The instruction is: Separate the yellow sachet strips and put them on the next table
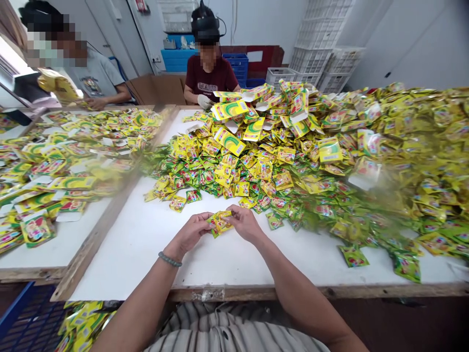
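Note:
Just above the white tabletop (146, 249), my left hand (194, 232) pinches the left end of some small yellow and green sachets (221, 222). At their right end my right hand (245, 222) grips them between thumb and fingers. More than one sachet seems to be in this bundle, but how many I cannot tell. A bead bracelet circles my left wrist. Beyond my hands spreads a large heap of yellow and green sachets (205, 171), with flat yellow cartons (230, 110) lying on top.
A wooden divider (110, 215) separates my area from another pile of yellow cartons (73, 183) on the left. Two people are at the far side. White crates (315, 39) stand stacked behind, and a blue crate (27, 313) sits low at the left.

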### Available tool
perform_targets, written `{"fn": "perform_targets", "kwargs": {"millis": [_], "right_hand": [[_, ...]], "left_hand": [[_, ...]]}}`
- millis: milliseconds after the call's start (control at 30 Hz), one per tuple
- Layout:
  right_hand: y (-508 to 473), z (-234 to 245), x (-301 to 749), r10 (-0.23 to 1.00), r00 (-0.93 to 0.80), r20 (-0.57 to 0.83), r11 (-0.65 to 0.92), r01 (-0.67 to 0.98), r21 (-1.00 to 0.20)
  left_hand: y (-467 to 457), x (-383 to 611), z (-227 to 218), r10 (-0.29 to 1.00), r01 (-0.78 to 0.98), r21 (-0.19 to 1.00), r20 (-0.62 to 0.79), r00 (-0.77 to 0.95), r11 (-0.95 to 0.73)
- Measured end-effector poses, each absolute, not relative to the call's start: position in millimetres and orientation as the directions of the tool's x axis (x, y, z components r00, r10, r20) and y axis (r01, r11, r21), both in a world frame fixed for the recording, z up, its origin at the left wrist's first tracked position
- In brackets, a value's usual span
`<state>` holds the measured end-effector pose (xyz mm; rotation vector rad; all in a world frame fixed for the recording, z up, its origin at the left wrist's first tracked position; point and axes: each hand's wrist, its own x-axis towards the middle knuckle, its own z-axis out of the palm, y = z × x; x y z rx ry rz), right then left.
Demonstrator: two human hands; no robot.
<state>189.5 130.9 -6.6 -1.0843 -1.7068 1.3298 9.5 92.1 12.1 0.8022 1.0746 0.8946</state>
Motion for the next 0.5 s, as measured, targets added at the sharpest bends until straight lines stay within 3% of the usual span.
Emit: {"fn": "perform_targets", "kwargs": {"millis": [133, 267, 367, 500], "right_hand": [[131, -7, 189, 0.899, -0.433, 0.064, 0.167, 0.204, -0.965], [132, -6, 188, 0.927, -0.376, -0.002, 0.050, 0.130, -0.990], [132, -2, 190, 0.928, -0.367, -0.062, 0.002, 0.171, -0.985], [136, 2, 194, 0.957, -0.274, -0.089, -0.036, 0.194, -0.980]], "left_hand": [[94, 10, 14, 0.894, -0.089, 0.911, -0.370, 0.252, 0.402], [101, 18, 14, 0.923, 0.002, 0.947, -0.315, 0.223, 0.323], [110, 24, 16, 0.933, 0.103, 0.958, -0.285, 0.219, 0.269], [139, 19, 36, 0.882, 0.254, 0.912, -0.387, 0.268, 0.322]]}}
